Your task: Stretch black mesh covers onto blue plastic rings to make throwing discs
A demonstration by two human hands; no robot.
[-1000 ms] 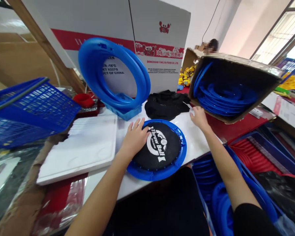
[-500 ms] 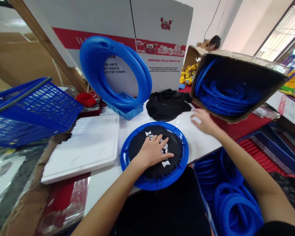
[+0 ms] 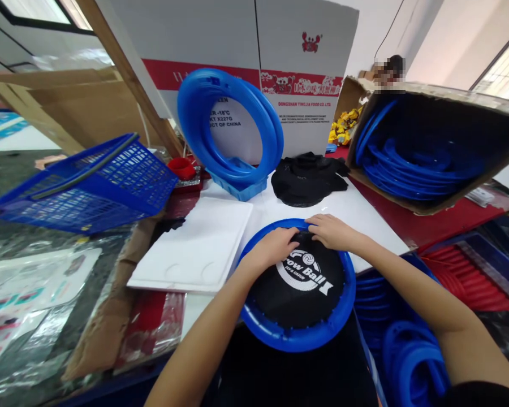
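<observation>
A round blue plastic ring (image 3: 297,342) with black mesh fabric (image 3: 275,308) across it, printed in white with a "Ball" logo, lies at the front of the white work surface, its near edge by my body. At its far rim, my left hand (image 3: 275,247) rests on the fabric, fingers bent over its edge. Beside it, my right hand (image 3: 330,230) has its fingertips on the far rim and fabric edge, thumb tucked below. The two hands almost meet; what lies under the fingertips is hidden. Behind the ring sits a pile of black fabric pieces (image 3: 307,181).
Blue rings (image 3: 275,133) stand upright in a light-blue tray (image 3: 241,191) against a white carton (image 3: 309,17). A cardboard box (image 3: 428,206) of blue parts stands right. On the left are a white foam board (image 3: 186,249) and a blue basket (image 3: 106,195). A person is in the background.
My right hand has come from the right side onto the far rim. My left hand has shifted from the fabric's middle to its far edge, uncovering the logo. The view has turned left.
</observation>
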